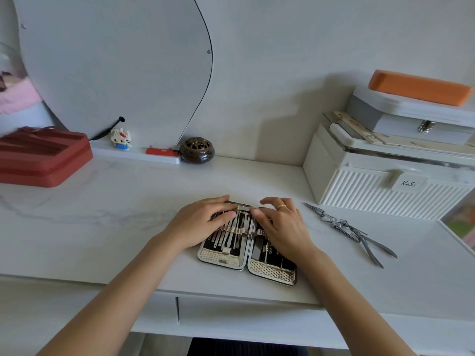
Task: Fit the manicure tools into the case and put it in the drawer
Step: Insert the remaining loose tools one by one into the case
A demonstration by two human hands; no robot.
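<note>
Two bare forearms reach in from the bottom edge, elbows cut off, over a closed drawer front [246,314] under the lip of a white marble-look tabletop [102,227]. On the tabletop near its front edge the manicure case [246,255] lies open flat, metal tools strapped in both halves; its far portion is hidden under the hands. The left hand [199,222] lies palm down on the left half, fingers straight and pressed on the tools. The right hand [281,227], a gold ring on one finger, covers the right half, its fingers slightly bent with tips on the case's top edge; whether they pinch anything cannot be made out. To the right, apart from the case, several loose steel tools [352,229] lie tangled, individual pieces hard to separate. Farther back stand a ribbed white storage box [380,191] at right, a red zip case [41,158] cut off at left, a dark round pot [196,150], and a curved mirror panel [115,65] against the white wall.
</note>
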